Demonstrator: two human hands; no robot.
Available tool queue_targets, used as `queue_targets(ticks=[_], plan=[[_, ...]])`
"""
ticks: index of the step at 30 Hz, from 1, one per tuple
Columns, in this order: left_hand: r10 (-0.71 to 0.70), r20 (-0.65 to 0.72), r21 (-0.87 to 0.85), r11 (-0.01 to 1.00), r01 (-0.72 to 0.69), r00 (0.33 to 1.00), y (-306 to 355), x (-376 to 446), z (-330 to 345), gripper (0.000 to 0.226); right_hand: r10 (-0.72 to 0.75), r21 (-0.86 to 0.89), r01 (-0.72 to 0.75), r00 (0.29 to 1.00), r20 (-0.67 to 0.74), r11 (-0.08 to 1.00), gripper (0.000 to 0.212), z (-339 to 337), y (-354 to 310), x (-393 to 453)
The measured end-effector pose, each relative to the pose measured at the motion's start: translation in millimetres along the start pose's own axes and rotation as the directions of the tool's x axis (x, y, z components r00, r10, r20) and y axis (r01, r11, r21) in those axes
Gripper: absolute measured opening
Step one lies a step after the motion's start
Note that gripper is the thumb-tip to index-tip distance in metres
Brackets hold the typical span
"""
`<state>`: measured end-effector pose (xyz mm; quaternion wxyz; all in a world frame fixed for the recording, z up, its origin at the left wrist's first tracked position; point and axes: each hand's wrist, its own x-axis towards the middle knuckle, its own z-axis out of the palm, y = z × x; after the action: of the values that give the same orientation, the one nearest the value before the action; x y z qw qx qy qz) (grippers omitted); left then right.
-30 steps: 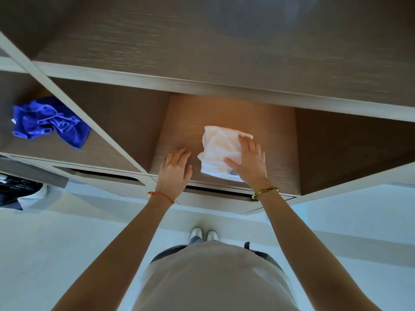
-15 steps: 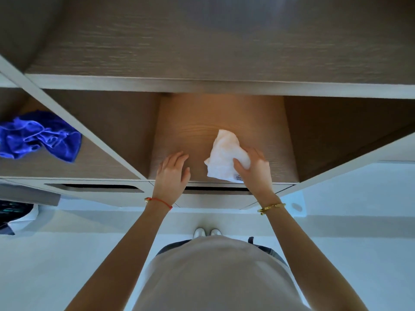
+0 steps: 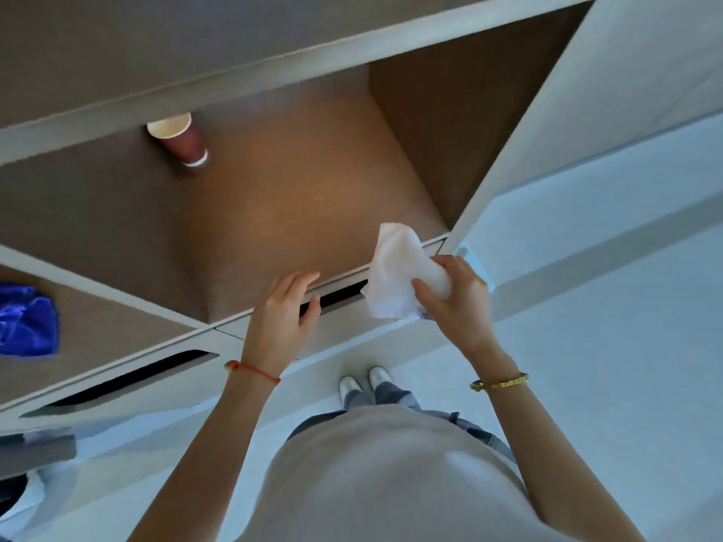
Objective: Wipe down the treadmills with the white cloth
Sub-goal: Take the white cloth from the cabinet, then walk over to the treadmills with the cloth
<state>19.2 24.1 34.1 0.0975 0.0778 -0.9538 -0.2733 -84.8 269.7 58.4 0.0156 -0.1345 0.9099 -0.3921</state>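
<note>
At the far left a blue cloth (image 3: 27, 320) lies bunched in its own cubby, apart from everything else. Further right, in the wide lit cubby, a red cup (image 3: 180, 139) stands near the back, well away from both hands. The left hand (image 3: 279, 322) rests on the shelf edge (image 3: 340, 276) of that cubby, fingers curled loosely over the lip and nothing held in them; a red cord (image 3: 254, 371) circles the wrist. Just right of it, the right hand (image 3: 455, 303) is closed around the cloth (image 3: 395, 273), gripping the bunched lower half while the upper part stands free above the fingers, in front of the shelf's front edge and clear of the shelf floor. A bracelet (image 3: 499, 383) sits on that wrist. Below, the person's shoes (image 3: 364, 383) point at the base of the unit.

No treadmill is in view, so the wiping has not begun; this looks like collecting the cloth. What could go wrong: the hold takes only part of the cloth, so the loose flap could snag on the shelf edge or slip out as the hand draws away. With the blue cloth so near, mixing the two up is possible. The cup seems too far back to be knocked
</note>
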Motion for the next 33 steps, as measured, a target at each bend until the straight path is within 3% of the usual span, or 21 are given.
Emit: queue_targets(ticks=[7, 17, 25, 33], plan=[[0.237, 0.140, -0.049, 0.971, -0.233, 0.961, 58.1, 2.7, 18.6, 0.029, 0.195, 0.022, -0.194, 0.965, -0.175, 0.981, 0.029, -56.4, 36.2, -79.5], [0.496, 0.307, -0.146, 0.868, -0.475, 0.812, 206.2, -22.9, 98.6, 0.030, 0.401, 0.097, -0.398, 0.820, -0.409, 0.912, 0.027, -147.1, 115.1, -221.1], [0.681, 0.385, -0.300, 0.731, -0.613, 0.624, 366.8, -91.2, 189.6, 0.030, 0.567, 0.170, -0.585, 0.606, -0.559, 0.793, 0.029, -243.1, 193.5, -363.3], [0.852, 0.396, -0.441, 0.504, -0.742, 0.343, 517.6, -140.9, 269.9, 0.028, 0.627, 0.288, -0.693, 0.299, -0.719, 0.660, 0.027, -318.7, 255.5, -468.9]])
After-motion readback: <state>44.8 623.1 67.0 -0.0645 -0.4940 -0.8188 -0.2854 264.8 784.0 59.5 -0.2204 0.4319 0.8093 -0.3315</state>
